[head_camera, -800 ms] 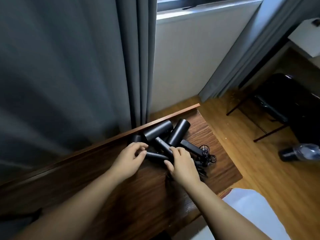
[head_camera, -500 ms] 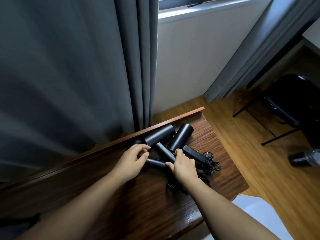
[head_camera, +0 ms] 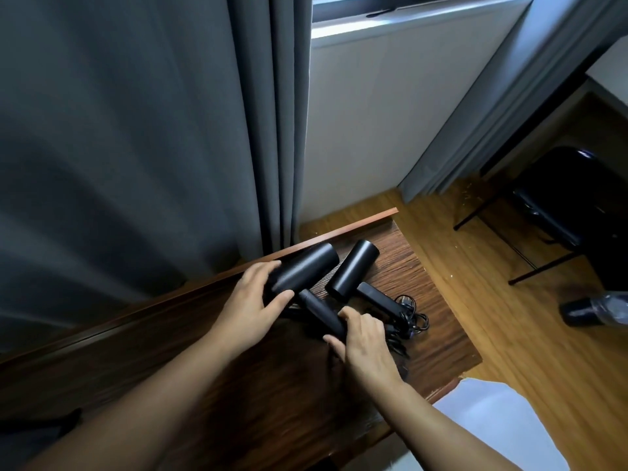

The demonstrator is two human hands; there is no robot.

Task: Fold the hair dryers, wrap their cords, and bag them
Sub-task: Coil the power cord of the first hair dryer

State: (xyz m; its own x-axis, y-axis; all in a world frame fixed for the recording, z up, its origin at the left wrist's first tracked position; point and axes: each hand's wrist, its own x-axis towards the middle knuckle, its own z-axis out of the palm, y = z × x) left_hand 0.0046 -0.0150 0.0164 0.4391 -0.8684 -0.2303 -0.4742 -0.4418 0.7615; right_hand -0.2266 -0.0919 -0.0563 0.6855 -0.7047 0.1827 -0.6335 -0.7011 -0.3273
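Fold step in hand. Left hand [head_camera: 253, 302] grips near hair dryer [head_camera: 302, 271] barrel; right hand [head_camera: 362, 336] grips its handle [head_camera: 321, 312]. Next: swing handle against barrel.

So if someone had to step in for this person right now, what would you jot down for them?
Left hand: holds the barrel of the left hair dryer.
Right hand: its grip is round that dryer's handle, which sticks out from the barrel, not yet folded.
Second hair dryer: lies untouched beside it on the wooden table, handle out.
Cords: a loose tangle near the table's right edge.
Done: nothing visibly finished.
Left: fold both, wrap cords, bag them. No bag is in view.
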